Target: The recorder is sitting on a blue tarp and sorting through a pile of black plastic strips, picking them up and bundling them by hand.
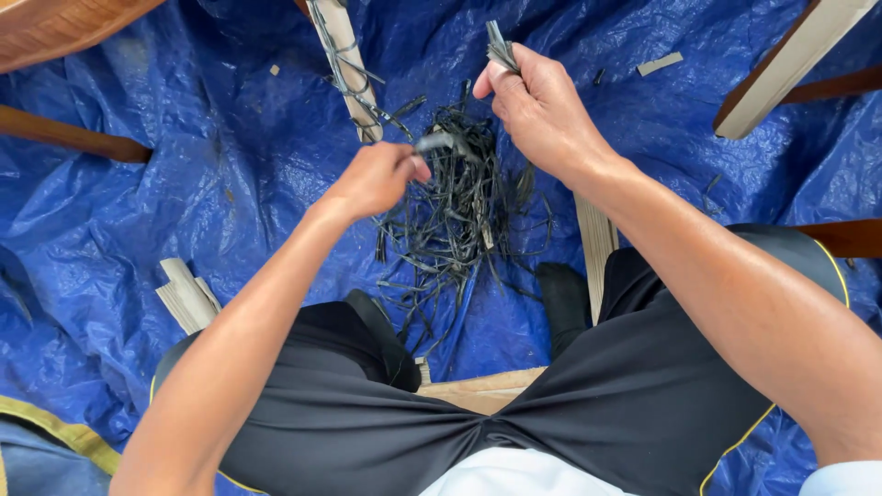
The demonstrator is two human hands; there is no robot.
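Note:
My right hand (542, 108) is raised above a blue tarp (211, 156) and pinches a small bundle of dark thin strips (501, 50) that stick up from its fingers. My left hand (377, 176) is lower and to the left, fingers closed on a single dark strip (441, 140) that runs toward the right hand. Below both hands lies a loose tangled pile of dark strips (450, 220) on the tarp, between my knees in black shorts.
A pale flat slat (344, 64) wrapped with dark strips lies at the top centre. Folded pale strips (186, 294) sit by my left knee, another slat (597, 243) by the right. Wooden legs (73, 136) and boards (790, 60) ring the tarp.

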